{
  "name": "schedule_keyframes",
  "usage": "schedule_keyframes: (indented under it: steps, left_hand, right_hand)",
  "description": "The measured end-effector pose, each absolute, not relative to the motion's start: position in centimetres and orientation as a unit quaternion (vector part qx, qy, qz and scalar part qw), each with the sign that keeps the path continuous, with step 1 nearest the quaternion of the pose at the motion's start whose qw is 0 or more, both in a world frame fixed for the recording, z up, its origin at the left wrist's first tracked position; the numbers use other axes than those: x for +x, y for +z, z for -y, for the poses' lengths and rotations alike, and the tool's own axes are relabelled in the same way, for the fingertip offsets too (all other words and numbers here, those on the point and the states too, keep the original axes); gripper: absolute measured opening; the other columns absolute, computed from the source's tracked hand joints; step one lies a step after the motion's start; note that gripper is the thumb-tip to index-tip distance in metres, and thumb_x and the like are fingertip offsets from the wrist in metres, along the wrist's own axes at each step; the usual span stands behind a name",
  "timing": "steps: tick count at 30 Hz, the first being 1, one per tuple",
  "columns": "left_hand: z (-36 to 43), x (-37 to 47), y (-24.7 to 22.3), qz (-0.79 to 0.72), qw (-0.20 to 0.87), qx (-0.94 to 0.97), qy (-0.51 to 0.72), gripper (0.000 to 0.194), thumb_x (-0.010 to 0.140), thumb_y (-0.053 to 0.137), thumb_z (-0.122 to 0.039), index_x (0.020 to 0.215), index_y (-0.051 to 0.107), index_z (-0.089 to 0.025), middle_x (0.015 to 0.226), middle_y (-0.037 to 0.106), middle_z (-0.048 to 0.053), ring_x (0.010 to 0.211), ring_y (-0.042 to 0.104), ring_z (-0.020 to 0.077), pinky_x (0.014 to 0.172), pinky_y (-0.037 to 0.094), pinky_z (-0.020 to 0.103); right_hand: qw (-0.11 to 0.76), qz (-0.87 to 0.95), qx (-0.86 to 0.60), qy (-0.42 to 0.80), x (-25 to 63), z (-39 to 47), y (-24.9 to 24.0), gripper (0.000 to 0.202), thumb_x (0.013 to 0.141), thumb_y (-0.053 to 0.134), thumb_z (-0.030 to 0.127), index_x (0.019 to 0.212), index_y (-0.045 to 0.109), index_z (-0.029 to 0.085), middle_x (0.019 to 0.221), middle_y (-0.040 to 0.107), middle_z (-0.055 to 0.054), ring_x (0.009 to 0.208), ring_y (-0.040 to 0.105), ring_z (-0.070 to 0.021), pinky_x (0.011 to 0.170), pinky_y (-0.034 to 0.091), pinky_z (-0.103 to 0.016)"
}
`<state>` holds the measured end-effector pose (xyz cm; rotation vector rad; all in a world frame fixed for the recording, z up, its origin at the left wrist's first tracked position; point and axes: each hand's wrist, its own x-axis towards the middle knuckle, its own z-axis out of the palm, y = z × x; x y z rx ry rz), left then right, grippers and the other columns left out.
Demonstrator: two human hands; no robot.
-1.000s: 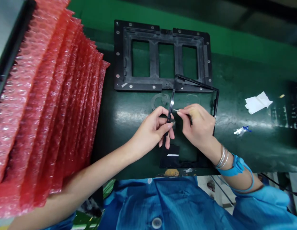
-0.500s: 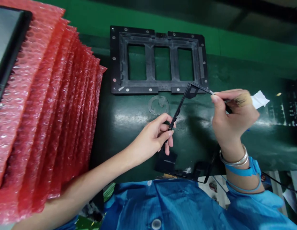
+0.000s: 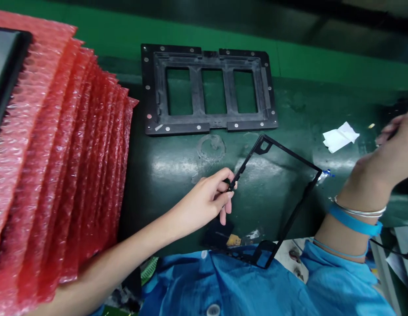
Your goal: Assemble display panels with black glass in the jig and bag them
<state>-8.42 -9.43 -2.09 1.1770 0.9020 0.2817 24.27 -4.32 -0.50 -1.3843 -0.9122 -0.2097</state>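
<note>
A thin black rectangular plastic frame [image 3: 291, 153], open in the middle, hangs tilted over the bench, its near end close to my blue shirt. My left hand [image 3: 210, 197] pinches one long side of it between thumb and fingers. At its right corner shows a small blue and clear bit [image 3: 328, 173]; whether it is stuck to the frame or lies on the bench, I cannot tell. My right hand [image 3: 396, 140] is off the frame at the right edge of view, beside dark clutter. It is partly cut off, and its fingertips are unclear.
Behind the frame lies a black fixture [image 3: 209, 123] with three rectangular windows and round metal dots. Red bubble-wrap sheets [image 3: 75, 166] stand stacked at left, with a dark screen-like panel [image 3: 9, 66] on them. White paper [image 3: 340, 137] lies on the green bench [image 3: 177, 153].
My right hand has let go of the frame's corner and moved right to the edge of view. My left hand keeps its hold, and the frame's far corner sits lower.
</note>
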Motion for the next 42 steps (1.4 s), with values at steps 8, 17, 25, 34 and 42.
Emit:
schedule_keyframes:
  steps: [8, 17, 25, 34, 42]
  left_hand:
    - [9.5, -8.6, -2.4, -0.381, 0.780, 0.476, 0.142, 0.009, 0.090, 0.048, -0.018, 0.090, 0.040, -0.021, 0.072, 0.066, -0.001, 0.055, 0.069, 0.0140, 0.040, 0.038, 0.016]
    - [9.3, -8.7, -1.6, -0.364, 0.764, 0.516, 0.131, 0.010, 0.090, 0.055, -0.022, 0.087, 0.045, -0.019, 0.077, 0.068, 0.002, 0.066, 0.066, 0.0127, 0.059, 0.046, 0.023]
    - [9.1, -8.7, -2.2, -0.358, 0.776, 0.472, 0.218, 0.025, 0.094, 0.055, -0.033, 0.112, 0.047, -0.018, 0.077, 0.066, 0.000, 0.056, 0.060, 0.0106, 0.044, 0.034, 0.019]
    - [9.2, -8.2, -2.1, -0.371, 0.774, 0.470, 0.205, 0.010, 0.095, 0.049, -0.028, 0.099, 0.046, -0.019, 0.069, 0.067, -0.001, 0.048, 0.062, 0.0110, 0.040, 0.036, 0.018]
    - [9.4, -8.2, -2.3, -0.354, 0.786, 0.459, 0.213, 0.019, 0.098, 0.047, -0.037, 0.103, 0.048, -0.018, 0.063, 0.066, -0.001, 0.044, 0.061, 0.0111, 0.037, 0.033, 0.017]
  right_hand:
    - [0.599, 0.560, -0.561, 0.113, 17.4, 5.5, -1.3, 0.018, 0.077, 0.074, 0.029, 0.088, 0.063, 0.020, 0.076, 0.064, 0.002, 0.063, 0.060, -0.0116, 0.054, 0.045, -0.027]
    - [0.364, 0.723, -0.579, 0.099, 14.9, 6.9, -0.4, 0.015, 0.084, 0.068, 0.026, 0.097, 0.072, 0.023, 0.082, 0.070, -0.001, 0.054, 0.050, -0.0100, 0.047, 0.039, -0.025]
    - [0.321, 0.800, -0.481, 0.160, 12.7, 8.0, -1.2, 0.013, 0.088, 0.061, 0.015, 0.088, 0.072, 0.021, 0.078, 0.070, -0.001, 0.066, 0.063, -0.0122, 0.059, 0.047, -0.024]
    - [0.312, 0.795, -0.478, 0.205, 11.3, 8.2, -1.6, 0.016, 0.088, 0.061, 0.017, 0.096, 0.074, 0.023, 0.085, 0.070, -0.002, 0.078, 0.065, -0.0156, 0.067, 0.052, -0.028]
    - [0.362, 0.750, -0.480, 0.276, 10.5, 8.0, -1.4, 0.016, 0.085, 0.064, 0.014, 0.082, 0.076, 0.024, 0.079, 0.068, 0.001, 0.066, 0.061, -0.0111, 0.059, 0.049, -0.025]
